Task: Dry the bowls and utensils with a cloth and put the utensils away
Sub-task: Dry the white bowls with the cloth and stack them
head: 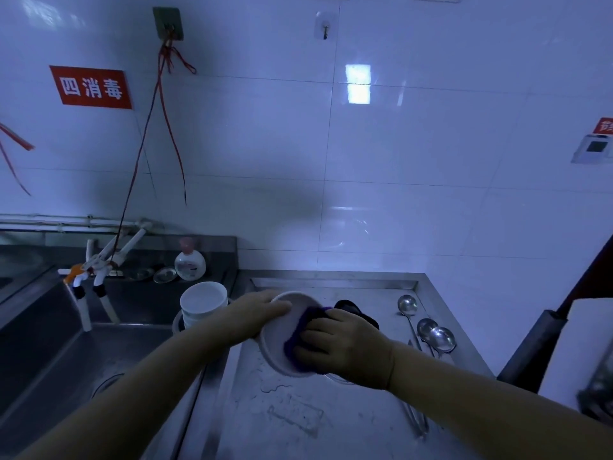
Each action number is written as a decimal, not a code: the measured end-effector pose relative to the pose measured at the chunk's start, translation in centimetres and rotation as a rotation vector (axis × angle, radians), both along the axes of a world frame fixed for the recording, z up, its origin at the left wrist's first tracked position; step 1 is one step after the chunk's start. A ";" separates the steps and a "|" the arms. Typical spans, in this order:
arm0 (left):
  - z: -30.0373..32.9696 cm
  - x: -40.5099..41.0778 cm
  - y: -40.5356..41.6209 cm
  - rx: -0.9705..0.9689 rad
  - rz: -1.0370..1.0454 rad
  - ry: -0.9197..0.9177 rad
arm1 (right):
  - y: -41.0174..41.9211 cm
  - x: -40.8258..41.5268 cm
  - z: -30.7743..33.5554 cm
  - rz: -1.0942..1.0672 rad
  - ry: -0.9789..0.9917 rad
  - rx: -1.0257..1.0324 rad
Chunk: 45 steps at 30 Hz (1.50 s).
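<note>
Hands meet over the stainless steel tabletop (348,423), both busy with one white round bowl (277,343) that is held tilted above the wet metal. The left hand (257,310) grips the bowl's far rim, fingers curled over the edge and the thumb side hidden behind it. The right hand (338,343) is curled round a purple cloth (300,330), pressing it into the bowl's inside; the fingers are bent over the cloth, so that only its bunched upper and lower edges show. Just beyond the right hand's knuckles a dark object (356,310) lies on the tabletop, too dim to name. To the right of the right hand lie three shiny metal ladles (431,333), bowls up, one apart from the other two, which overlap; their handles run back toward the person. Just past the left hand stands a stack of white bowls (204,302), upright, at the edge of the steel sink (83,353). Farther off beyond the left hand are white taps (99,263) over the sink and a rounded clear bottle with a pink cap (189,260) at the back ledge. Water streaks the tabletop below the held bowl.
</note>
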<state>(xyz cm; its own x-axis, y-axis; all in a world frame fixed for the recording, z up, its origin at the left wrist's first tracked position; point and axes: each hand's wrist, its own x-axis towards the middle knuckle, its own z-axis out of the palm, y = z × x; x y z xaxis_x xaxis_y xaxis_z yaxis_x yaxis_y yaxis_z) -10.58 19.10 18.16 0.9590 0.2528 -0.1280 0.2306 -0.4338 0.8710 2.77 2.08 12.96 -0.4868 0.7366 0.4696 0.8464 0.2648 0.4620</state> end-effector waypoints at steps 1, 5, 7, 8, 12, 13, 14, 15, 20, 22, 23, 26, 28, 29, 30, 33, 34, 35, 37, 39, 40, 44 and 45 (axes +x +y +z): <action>-0.1 -0.2 0.0 0.182 -0.007 -0.032 | -0.2 -0.1 0.1 -0.039 0.030 -0.017; -0.4 -2.2 -0.3 0.851 -0.026 -0.205 | -1.3 0.1 0.9 -0.175 0.146 -0.087; -0.6 -2.9 -0.9 1.124 -0.194 -0.284 | -1.5 -0.1 1.1 -0.197 0.191 -0.120; -0.5 -3.0 -1.3 1.234 -0.281 -0.324 | -1.5 -0.3 1.1 -0.200 0.211 -0.130; -0.8 -2.4 -1.9 1.237 -0.428 -0.315 | -1.7 -0.6 1.5 -0.183 0.222 -0.162; -1.1 -2.4 -1.6 1.165 -0.397 -0.294 | -1.8 -0.5 1.8 -0.186 0.229 -0.151; -1.2 -2.5 -1.4 1.097 -0.350 -0.276 | -2.0 -0.4 2.0 -0.195 0.255 -0.126; -1.2 -2.6 -1.2 1.010 -0.293 -0.276 | -2.3 -0.2 2.2 -0.209 0.303 -0.086; -1.5 -3.1 -1.3 0.313 -0.010 -0.242 | -3.1 0.0 3.4 -0.330 0.913 0.302; -1.5 -2.9 -2.3 -0.032 0.065 -0.252 | -3.0 -0.3 3.7 -0.377 1.086 0.394; -1.6 -2.7 -2.9 -0.199 0.086 -0.259 | -2.7 -0.7 3.8 -0.370 1.112 0.401; -1.4 -1.8 -4.6 -0.508 0.115 -0.285 | -1.5 -2.7 3.5 -0.334 1.172 0.339; -1.2 -1.2 -5.5 -0.587 0.147 -0.320 | -1.0 -3.5 3.2 -0.317 1.192 0.416; -1.1 -1.0 -5.8 -0.611 0.159 -0.338 | -0.8 -3.7 3.0 -0.308 1.155 0.479; -1.0 -0.8 -6.0 -0.636 0.164 -0.352 | -0.8 -4.0 2.8 -0.304 1.094 0.533; -0.5 -0.4 -6.3 -0.724 0.136 -0.369 | -1.0 -4.5 1.7 -0.318 0.856 0.558; -0.4 -0.4 -6.4 -0.740 0.116 -0.374 | -1.1 -4.8 1.2 -0.320 0.791 0.542; -0.3 -0.4 -6.5 -0.742 0.097 -0.371 | -1.3 -4.9 0.9 -0.323 0.747 0.532; -0.4 -0.5 -6.8 -0.716 0.065 -0.353 | -1.4 -4.5 1.3 -0.349 0.723 0.545; -0.6 -0.6 -7.2 -0.652 0.052 -0.330 | -1.4 -3.5 2.5 -0.413 0.810 0.568; -0.7 -0.7 -7.3 -0.616 0.052 -0.324 | -1.4 -3.1 3.4 -0.437 0.949 0.568; -0.3 -0.9 -7.7 -0.549 0.014 -0.355 | -1.9 -1.5 5.5 -0.301 1.724 0.399; -0.1 -0.8 -7.7 -0.550 0.011 -0.359 | -2.1 -1.3 5.7 -0.273 1.800 0.391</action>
<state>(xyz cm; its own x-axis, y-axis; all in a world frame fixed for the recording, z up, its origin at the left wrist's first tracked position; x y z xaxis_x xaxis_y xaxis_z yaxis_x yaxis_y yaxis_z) -11.40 11.42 18.08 0.9640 0.2515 0.0867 -0.1144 0.0976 0.9886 1.50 0.00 18.65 0.8241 0.4356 0.3621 0.3209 0.1676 -0.9322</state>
